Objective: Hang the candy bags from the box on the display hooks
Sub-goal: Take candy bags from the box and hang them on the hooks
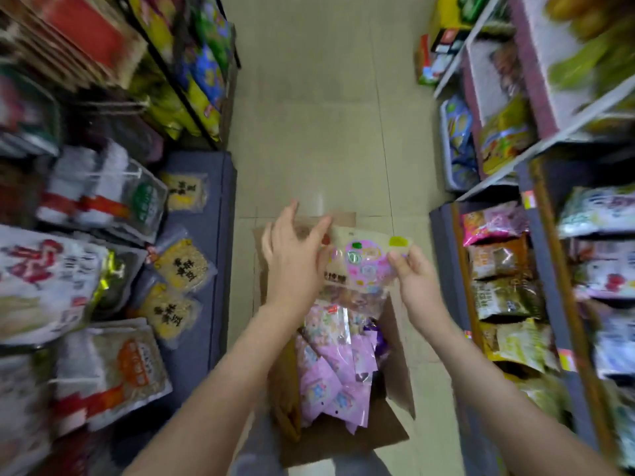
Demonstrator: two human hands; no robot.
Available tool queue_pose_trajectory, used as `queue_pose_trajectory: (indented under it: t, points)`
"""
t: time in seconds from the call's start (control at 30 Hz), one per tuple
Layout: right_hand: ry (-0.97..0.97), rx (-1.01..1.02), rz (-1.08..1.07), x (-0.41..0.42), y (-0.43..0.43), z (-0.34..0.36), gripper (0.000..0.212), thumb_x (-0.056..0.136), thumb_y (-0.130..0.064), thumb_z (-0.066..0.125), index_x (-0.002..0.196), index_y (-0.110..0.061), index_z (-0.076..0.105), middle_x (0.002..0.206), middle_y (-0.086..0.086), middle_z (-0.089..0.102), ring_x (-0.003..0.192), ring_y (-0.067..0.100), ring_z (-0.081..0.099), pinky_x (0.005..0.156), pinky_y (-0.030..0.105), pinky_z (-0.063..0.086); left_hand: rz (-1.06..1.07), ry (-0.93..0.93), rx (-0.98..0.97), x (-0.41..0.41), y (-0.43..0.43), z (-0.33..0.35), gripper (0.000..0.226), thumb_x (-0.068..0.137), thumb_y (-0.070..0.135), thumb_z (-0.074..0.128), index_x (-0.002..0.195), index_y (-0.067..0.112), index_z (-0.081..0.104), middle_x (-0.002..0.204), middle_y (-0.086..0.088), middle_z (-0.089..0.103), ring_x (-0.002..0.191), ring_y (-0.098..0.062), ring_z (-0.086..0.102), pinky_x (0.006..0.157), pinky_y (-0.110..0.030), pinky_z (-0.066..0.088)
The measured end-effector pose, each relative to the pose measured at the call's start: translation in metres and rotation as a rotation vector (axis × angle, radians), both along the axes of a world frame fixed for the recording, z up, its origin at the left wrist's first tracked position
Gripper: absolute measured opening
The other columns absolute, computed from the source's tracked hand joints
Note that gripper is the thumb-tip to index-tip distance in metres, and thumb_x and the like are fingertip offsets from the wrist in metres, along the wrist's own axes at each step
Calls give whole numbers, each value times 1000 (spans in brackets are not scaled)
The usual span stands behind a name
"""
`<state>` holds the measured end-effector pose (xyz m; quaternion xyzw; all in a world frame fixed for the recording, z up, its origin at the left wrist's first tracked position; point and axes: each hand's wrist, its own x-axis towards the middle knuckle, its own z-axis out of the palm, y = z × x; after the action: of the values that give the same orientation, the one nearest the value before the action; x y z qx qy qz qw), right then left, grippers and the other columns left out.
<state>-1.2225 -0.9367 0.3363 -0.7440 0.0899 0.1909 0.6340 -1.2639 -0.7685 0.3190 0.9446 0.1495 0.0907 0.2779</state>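
An open cardboard box (395,369) stands on the aisle floor below me, filled with several pink candy bags (331,369). Above the box my right hand (417,280) pinches the right edge of one candy bag (364,261), pink and cream with a green spot at its corner. My left hand (292,259) is at the bag's left edge with fingers spread and nearly straight, touching it. The bag lies tilted between both hands. No display hooks show clearly; the view is blurred at the sides.
Shelves of packaged snacks (505,280) line the right side, and bagged foods (171,269) lie on a dark blue low shelf (220,207) at the left. Beige tiled floor (326,115) runs ahead between the shelves.
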Motion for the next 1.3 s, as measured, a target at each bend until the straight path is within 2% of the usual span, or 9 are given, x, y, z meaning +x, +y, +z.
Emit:
queue_pose_trajectory:
  t: [0.1,0.17,0.3,0.53,0.63,0.9,1.0,1.13,1.3]
  points:
    - [-74,-12,92,-5,11,68,28,94,6,45,84,-17,57,77,1,60,61,-7,56,61,14,45,-23,-45,99,-12,19,75,32,85,44,46,84,20,67,99,-10,68,102,-31,57,91,-39,30]
    - [-99,-11,156,-10,21,111,22,94,6,44,86,-10,57,74,4,58,57,-6,55,57,16,43,-52,43,-27,-23,29,126,35,92,44,47,78,16,63,76,-9,68,80,-32,63,78,-37,40]
    - [-147,-36,273,-25,43,175,14,96,2,43,88,-4,52,64,-1,50,44,-9,49,48,13,40,-4,116,-165,-45,47,194,24,96,32,52,89,11,63,78,-6,70,82,-28,63,65,-36,41]
    - [-221,-11,381,-32,90,245,13,97,-1,43,104,1,53,81,5,60,61,-1,59,53,9,44,67,51,-85,-72,85,285,22,96,31,52,98,18,69,72,-3,70,79,-25,66,67,-34,50]
    - [-298,27,436,-32,117,274,13,95,2,45,106,4,51,80,4,60,58,-1,60,52,11,45,96,19,15,-88,104,325,23,97,32,51,98,19,70,65,3,62,74,-22,62,63,-31,46]
    - [-470,146,634,-55,203,355,14,96,-3,46,87,-12,52,88,9,66,77,17,62,66,23,51,365,-31,394,-144,150,411,32,99,37,44,104,14,66,103,-11,68,102,-33,60,73,-35,44]
    - [-517,171,715,-65,236,383,10,97,-9,46,94,-11,54,101,14,67,91,25,65,72,30,51,462,-75,393,-168,166,442,33,98,37,46,99,12,67,99,-12,68,98,-33,61,69,-34,40]
    - [-604,234,789,-91,275,421,15,100,-15,42,89,-10,52,92,10,64,81,18,65,66,28,52,561,-197,369,-203,187,483,30,96,34,49,93,11,69,87,-8,69,89,-30,63,66,-32,42]
    - [-666,318,880,-121,317,461,12,100,-20,42,93,-13,49,95,9,57,88,21,58,73,34,45,652,-252,346,-241,203,527,34,98,31,48,73,9,57,60,1,50,67,-23,51,52,-31,29]
